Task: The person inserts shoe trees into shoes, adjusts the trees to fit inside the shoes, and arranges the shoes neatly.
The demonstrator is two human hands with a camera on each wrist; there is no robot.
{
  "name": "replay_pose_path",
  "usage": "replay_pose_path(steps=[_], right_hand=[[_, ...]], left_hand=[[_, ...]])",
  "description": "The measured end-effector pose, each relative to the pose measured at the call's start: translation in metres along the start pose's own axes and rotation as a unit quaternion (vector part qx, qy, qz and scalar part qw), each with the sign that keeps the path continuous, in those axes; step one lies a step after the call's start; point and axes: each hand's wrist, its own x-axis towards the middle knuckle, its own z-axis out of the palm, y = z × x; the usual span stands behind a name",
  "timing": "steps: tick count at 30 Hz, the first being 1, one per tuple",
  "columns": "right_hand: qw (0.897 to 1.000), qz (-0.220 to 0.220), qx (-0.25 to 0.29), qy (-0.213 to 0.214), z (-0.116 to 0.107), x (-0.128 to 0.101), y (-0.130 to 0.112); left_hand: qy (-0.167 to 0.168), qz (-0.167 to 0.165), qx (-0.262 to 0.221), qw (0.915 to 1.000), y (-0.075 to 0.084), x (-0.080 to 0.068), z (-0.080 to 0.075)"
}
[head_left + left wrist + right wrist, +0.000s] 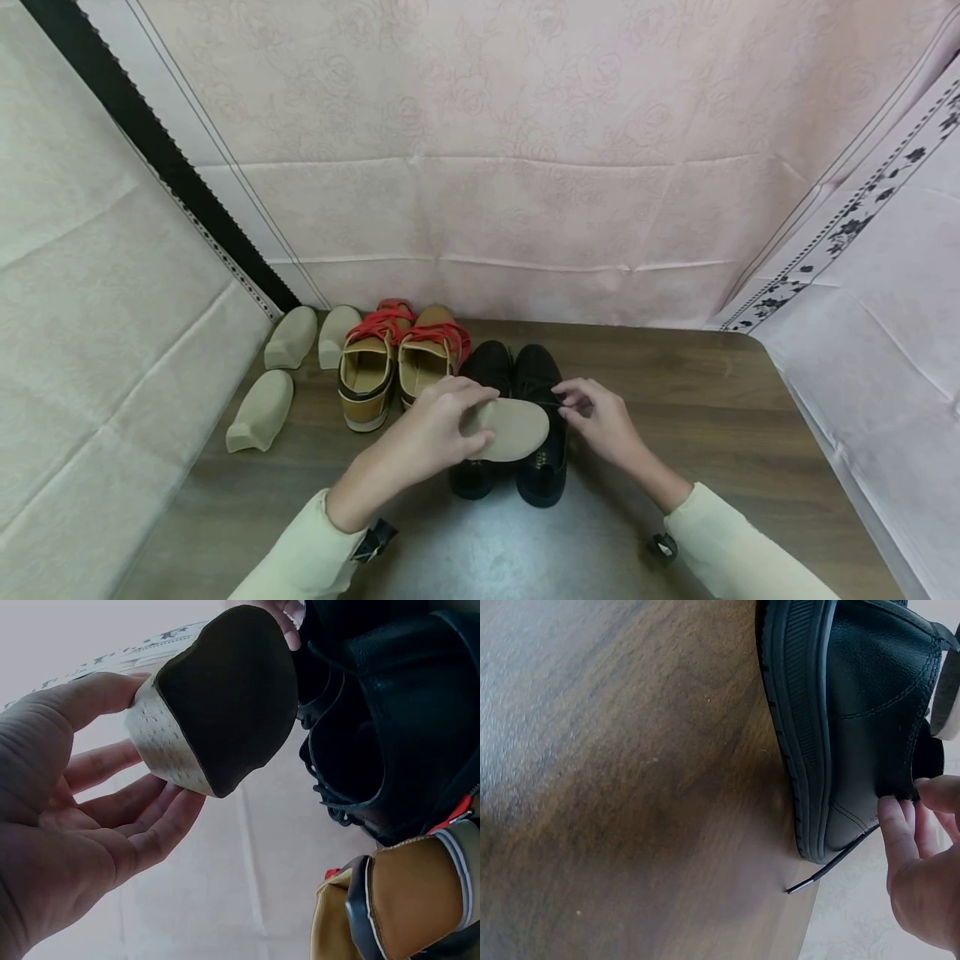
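My left hand (442, 421) grips a beige molded shoe insert (517, 429) by one end, thumb on one side and fingers on the other. Its hollow end (232, 697) faces the left wrist camera. In the head view the insert overlaps a pair of black lace-up shoes standing side by side. Beside the right black shoe (542, 479), my right hand (597, 414) pinches the black shoelace at the lacing edge. The tipped end of a lace (810, 881) hangs past the sole in the right wrist view. The left black shoe (471, 482) is partly hidden by the insert.
Left of the black shoes stand two tan shoes (365, 412) with red laces. Further left lie more inserts, one of them (261, 408) nearer me. Wood-patterned flooring (675, 375) runs up to a cloth-covered back wall (525, 208), with cloth on both sides.
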Motion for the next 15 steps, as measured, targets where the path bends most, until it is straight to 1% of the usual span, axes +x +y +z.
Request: replay_pose_path(steps=[6,10,15], right_hand=[[1.000,-0.001,0.000,0.003,-0.002,0.000,-0.002],[1.000,0.002,0.001,0.000,-0.001,0.000,-0.002],[1.000,0.008,-0.001,-0.002,0.000,0.000,-0.002]], left_hand=[[-0.015,0.006,0.005,0.9999,0.001,0.005,0.006],[-0.017,0.002,0.003,0.9998,0.002,0.007,0.010],[-0.030,-0.006,0.003,0.9995,0.004,0.010,0.014]])
